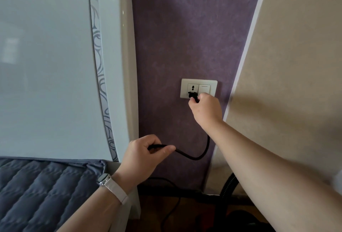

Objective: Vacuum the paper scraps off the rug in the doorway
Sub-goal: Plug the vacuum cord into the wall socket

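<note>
Pinching plug (192, 96) at socket (192, 87), right hand (205, 109) | left hand (142, 155) grips cord (194, 157) | hose (228, 185) mostly hidden

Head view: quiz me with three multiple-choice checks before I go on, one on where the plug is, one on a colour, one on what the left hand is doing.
1. Where is the plug?
A. in a drawer
B. at the wall socket
C. on a chair

2. What colour is the wall around the socket?
A. green
B. white
C. purple

3. What is the left hand doing?
A. holding the black cord
B. hanging open
C. holding a phone

Answers:
1 B: the right hand pinches the plug against the socket's face.
2 C: the surface all round the plate is purple.
3 A: its fingers curl round the cord.
</note>
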Tool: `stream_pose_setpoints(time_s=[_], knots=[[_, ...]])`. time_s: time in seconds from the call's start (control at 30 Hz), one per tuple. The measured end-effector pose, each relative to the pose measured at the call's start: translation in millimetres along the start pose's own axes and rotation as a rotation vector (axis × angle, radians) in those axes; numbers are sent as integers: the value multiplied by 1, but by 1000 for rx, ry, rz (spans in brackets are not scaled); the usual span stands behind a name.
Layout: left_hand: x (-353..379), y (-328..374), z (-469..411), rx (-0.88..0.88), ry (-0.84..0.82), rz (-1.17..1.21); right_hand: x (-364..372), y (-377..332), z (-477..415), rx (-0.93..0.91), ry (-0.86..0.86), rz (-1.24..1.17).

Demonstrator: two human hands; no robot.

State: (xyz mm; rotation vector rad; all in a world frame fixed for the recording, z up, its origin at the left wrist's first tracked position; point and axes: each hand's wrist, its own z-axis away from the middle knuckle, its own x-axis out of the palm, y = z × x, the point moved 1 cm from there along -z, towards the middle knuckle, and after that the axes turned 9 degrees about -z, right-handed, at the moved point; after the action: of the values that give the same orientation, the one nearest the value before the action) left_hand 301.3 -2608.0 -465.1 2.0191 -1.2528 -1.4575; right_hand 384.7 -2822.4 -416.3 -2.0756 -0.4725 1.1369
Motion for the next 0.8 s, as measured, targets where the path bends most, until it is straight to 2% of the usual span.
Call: stream_pose_setpoints(time_s=[0.5,0.8], knots=[[9,-2,-12,-5,-18,33,8,-3,-11,-53,27,83],[23,-10,-13,-60,-3,40,21,3,-17,-85,99,-42]])
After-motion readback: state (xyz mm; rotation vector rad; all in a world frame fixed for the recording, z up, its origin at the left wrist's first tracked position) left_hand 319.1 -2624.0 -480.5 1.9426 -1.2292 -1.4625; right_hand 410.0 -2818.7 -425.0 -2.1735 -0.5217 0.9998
